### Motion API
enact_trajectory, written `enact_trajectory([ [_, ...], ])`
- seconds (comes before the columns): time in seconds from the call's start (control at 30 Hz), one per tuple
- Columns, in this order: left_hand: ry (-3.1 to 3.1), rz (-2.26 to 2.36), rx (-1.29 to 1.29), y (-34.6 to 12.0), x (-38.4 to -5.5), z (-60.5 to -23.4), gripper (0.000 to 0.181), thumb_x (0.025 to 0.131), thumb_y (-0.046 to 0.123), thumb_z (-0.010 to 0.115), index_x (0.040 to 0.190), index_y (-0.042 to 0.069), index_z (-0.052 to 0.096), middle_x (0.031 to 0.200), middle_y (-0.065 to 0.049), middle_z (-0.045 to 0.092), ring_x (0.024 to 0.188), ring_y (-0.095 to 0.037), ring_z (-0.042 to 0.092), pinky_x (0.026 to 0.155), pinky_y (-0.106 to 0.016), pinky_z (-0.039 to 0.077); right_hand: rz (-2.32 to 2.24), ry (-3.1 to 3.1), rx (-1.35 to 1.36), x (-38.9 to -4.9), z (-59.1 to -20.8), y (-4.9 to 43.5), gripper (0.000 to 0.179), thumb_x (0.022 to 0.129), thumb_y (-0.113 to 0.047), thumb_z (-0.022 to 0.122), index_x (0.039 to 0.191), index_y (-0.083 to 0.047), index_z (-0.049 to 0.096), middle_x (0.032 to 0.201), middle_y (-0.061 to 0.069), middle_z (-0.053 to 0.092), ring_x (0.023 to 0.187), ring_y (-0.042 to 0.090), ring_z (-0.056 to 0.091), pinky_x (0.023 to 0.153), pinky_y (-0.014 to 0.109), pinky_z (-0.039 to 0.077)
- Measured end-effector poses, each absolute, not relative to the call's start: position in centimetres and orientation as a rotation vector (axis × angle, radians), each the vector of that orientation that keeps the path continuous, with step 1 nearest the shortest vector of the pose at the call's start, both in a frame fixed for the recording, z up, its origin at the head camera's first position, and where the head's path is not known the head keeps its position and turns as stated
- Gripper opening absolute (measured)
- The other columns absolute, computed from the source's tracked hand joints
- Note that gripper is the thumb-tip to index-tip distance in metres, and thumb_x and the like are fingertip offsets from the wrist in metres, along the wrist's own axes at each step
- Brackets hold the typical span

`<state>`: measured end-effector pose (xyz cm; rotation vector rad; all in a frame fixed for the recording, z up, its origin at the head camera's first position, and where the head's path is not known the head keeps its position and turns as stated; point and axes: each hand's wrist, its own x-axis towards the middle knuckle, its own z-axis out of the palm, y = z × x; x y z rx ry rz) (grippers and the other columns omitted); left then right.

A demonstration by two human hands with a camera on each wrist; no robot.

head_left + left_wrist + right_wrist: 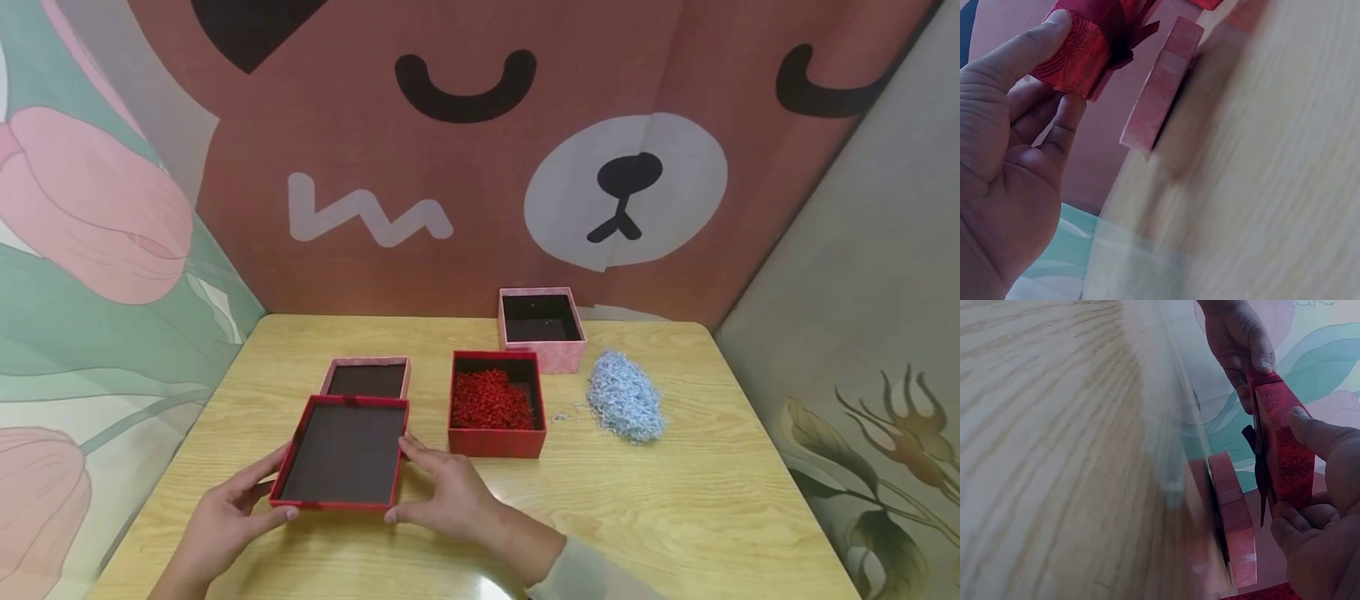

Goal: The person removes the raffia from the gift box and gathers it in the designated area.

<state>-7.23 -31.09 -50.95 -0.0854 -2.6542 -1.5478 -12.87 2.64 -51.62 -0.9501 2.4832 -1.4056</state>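
Note:
A red patterned box lid [343, 454] is held above the table with its dark inside facing up. My left hand [225, 518] grips its left side, thumb on the near edge. My right hand [450, 492] grips the right side, thumb near the front corner. In the right wrist view a dark red ribbon bow [1259, 469] hangs under the lid [1288, 450]. Just beyond the lid lies a pink lid [367, 380], inside up, on the table. The red box [497, 444], filled partly with red shredded paper [491, 400], stands to the right of my right hand.
An open pink box [545, 354] with a dark inside stands behind the red box. To its right sits a heap of pale blue shredded paper [625, 397], with a few loose shreds [561, 417] beside it. Printed cloth walls enclose the wooden table [660, 517] on three sides.

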Motion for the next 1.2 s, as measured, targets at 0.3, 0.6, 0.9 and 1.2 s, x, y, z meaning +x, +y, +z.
enact_trajectory([
  [0.3, -2.817, -1.509, 0.114, -31.7, -6.5, -51.2, 0.087, 0.076, 0.032, 0.094, 0.153, 0.024, 0.055, 0.149, -0.009, 0.058, 0.115, 0.009, 0.057, 0.090, -0.015, 0.054, -1.340, 2.486, -1.012, -12.5, -52.2, 2.1, 0.096, 0.081, -0.051, 0.085, 0.156, -0.007, 0.045, 0.158, 0.007, 0.040, 0.143, 0.018, 0.042, 0.116, 0.034, 0.039],
  [0.6, -2.879, -1.491, 0.166, -32.2, -5.9, -51.4, 0.087, 0.076, 0.035, 0.093, 0.153, 0.020, 0.054, 0.149, -0.012, 0.056, 0.113, 0.002, 0.063, 0.090, -0.015, 0.054, -1.273, 2.530, -1.025, -12.1, -52.1, 1.5, 0.094, 0.081, -0.052, 0.086, 0.154, -0.007, 0.048, 0.157, 0.004, 0.043, 0.141, 0.016, 0.046, 0.116, 0.034, 0.041],
  [0.9, -2.929, -1.525, 0.255, -32.7, -5.3, -51.3, 0.091, 0.075, 0.040, 0.093, 0.154, 0.020, 0.053, 0.153, -0.013, 0.053, 0.127, -0.032, 0.063, 0.091, -0.015, 0.053, -1.175, 2.539, -0.991, -11.4, -51.9, 1.1, 0.092, 0.083, -0.054, 0.084, 0.155, -0.009, 0.049, 0.158, 0.004, 0.043, 0.140, 0.017, 0.047, 0.114, 0.032, 0.044],
  [1.2, -2.938, -1.528, 0.176, -33.6, -5.0, -51.1, 0.089, 0.075, 0.035, 0.093, 0.153, 0.020, 0.054, 0.153, -0.012, 0.052, 0.125, -0.021, 0.064, 0.091, -0.017, 0.054, -1.115, 2.570, -1.099, -10.7, -52.1, 0.8, 0.085, 0.088, -0.053, 0.080, 0.152, -0.005, 0.051, 0.156, 0.008, 0.046, 0.139, 0.016, 0.048, 0.111, 0.028, 0.045],
])
